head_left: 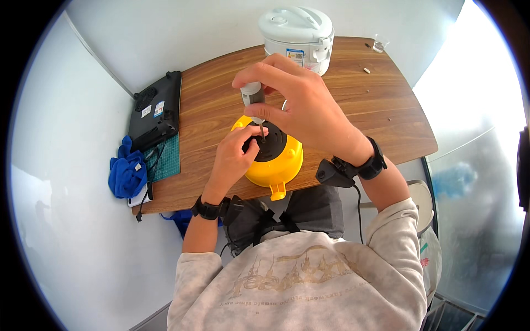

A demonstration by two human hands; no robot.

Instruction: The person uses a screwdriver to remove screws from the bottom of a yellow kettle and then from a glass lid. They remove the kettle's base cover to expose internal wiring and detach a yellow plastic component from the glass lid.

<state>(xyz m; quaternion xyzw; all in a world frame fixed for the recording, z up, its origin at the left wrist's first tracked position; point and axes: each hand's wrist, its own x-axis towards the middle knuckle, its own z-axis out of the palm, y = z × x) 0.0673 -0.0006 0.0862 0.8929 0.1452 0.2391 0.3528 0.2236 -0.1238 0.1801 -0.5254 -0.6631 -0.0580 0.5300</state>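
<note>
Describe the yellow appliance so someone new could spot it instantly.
On the brown wooden table, look at the near edge, in front of the white rice cooker. The round yellow plastic appliance sits there under both hands, screwdriver on its black centre. It is the only yellow thing on the table.

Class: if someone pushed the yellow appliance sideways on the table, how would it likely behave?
The yellow appliance looks like rigid moulded plastic, so probably stiff and fairly light. Its rounded body might slide or rock on the smooth wooden table; the left hand seems to steady it.
</note>
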